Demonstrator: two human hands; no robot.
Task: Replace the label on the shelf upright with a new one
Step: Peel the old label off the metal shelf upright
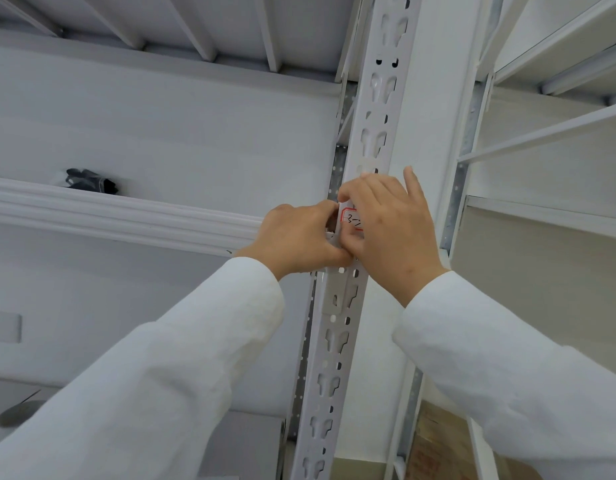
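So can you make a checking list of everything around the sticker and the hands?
Surface: white slotted upright, no table in view.
Job's things: label, red-edged, handwriting starting with 3, lies on the upright, partly hidden by fingers.
Clutter: dark bundle on the left shelf; brown box low right.
Grippers: left hand and right hand both at the label; whether they pinch or press it is unclear.
Cables: nothing seen.
Surroundings: white shelving on both sides, wall behind.
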